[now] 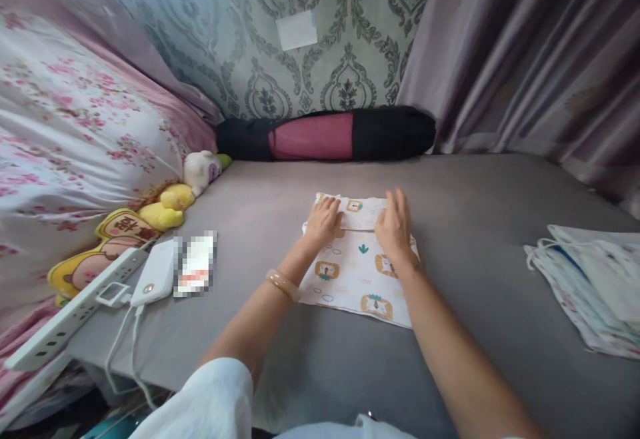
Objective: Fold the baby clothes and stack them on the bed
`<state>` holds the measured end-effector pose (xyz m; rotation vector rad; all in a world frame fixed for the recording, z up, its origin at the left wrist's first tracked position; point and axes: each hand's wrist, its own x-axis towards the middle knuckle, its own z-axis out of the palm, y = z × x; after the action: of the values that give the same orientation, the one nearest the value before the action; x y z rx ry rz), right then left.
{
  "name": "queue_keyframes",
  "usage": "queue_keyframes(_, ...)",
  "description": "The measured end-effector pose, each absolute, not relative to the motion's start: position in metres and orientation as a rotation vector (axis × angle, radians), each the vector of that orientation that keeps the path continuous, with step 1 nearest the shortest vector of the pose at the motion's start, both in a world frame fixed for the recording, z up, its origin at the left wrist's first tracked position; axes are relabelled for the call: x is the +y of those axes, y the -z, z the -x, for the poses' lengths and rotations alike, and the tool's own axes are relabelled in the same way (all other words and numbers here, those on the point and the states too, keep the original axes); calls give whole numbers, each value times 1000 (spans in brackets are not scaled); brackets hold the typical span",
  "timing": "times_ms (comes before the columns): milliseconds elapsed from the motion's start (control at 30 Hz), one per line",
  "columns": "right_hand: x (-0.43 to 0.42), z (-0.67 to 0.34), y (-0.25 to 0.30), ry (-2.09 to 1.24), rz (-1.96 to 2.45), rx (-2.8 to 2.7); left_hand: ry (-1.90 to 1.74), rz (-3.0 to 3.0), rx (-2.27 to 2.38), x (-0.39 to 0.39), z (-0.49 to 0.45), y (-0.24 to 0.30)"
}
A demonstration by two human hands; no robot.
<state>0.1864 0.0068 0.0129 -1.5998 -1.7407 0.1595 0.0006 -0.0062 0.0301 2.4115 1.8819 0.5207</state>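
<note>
A small white cloth [357, 279] printed with little lion and leaf figures lies folded on the grey bed sheet [480, 239]. Its far edge is turned over toward me. My left hand [324, 220] lies flat on the left end of that folded strip, fingers stretched out. My right hand [395, 224] presses flat on the right end, fingers spread. A pale bangle [283, 284] sits on my left wrist. Neither hand grips anything.
A pile of white and blue clothes [590, 286] lies at the right. A power strip [75, 309], a white power bank [155, 272] with cables, and plush toys [165, 209] sit at the left by a floral quilt [75, 132]. A black and pink roll [325, 134] lies against the wall.
</note>
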Motion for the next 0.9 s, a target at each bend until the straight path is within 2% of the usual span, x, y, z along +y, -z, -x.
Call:
queue_keyframes(100,-5,-173,-10,-119,1506,-2164,-467,-2476,1727,1,-22,-22)
queue_keyframes(233,-9,-165,-2,-204,1573,-2335,-372,-2443,1733,8,-33,-9)
queue_keyframes(533,0,-180,2,-109,1800,-2209,-400,-2262,2027,27,5,2)
queue_keyframes(900,5,-198,5,-104,1947,-1951,-362,-2222,1923,31,36,-5)
